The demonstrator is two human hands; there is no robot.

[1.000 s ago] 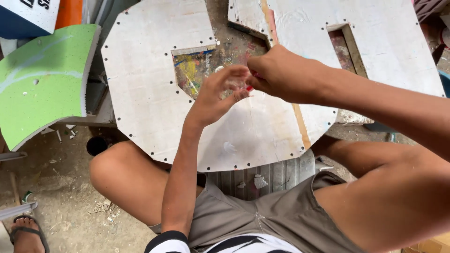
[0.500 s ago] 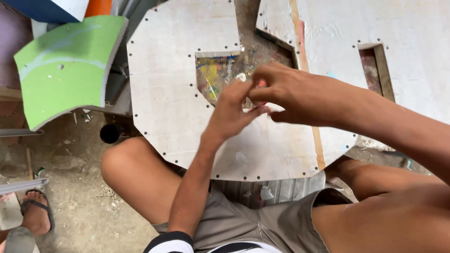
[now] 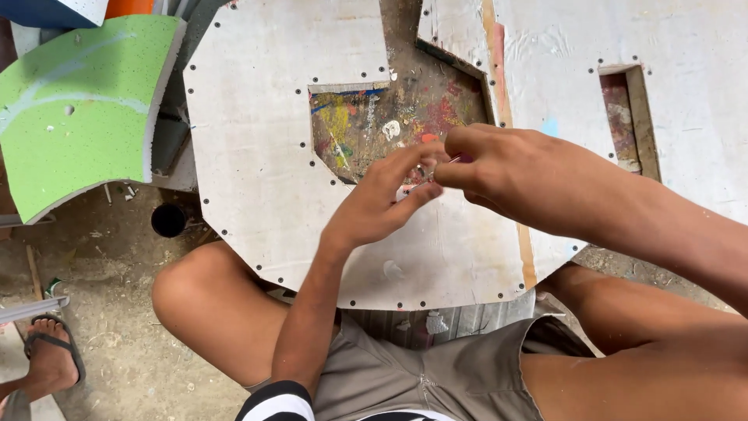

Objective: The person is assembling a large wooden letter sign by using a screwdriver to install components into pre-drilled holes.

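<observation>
Thin, pale metal pin pinched between two hands

It was gripped by closed right hand fingers; left hand fingers were curled loosely beside it, above a white board.

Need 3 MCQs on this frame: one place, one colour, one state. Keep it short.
1. Where is the curved foam piece?
A. Left of the white board
B. On the person's lap
C. Under the right hand

2. What colour is the top face of that curved piece?
A. Red
B. Green
C. Black

3. How are the left hand and right hand placed?
A. Far apart at the board's edges
B. Both flat on the ground
C. Fingertips meeting over the white board

Answers:
1 A, it lies beside the board's left edge.
2 B, the face is bright green with a pale streak.
3 C, the fingertips come together beside the paint-stained cutout, pinching something small and thin; what it is cannot be told.
</observation>
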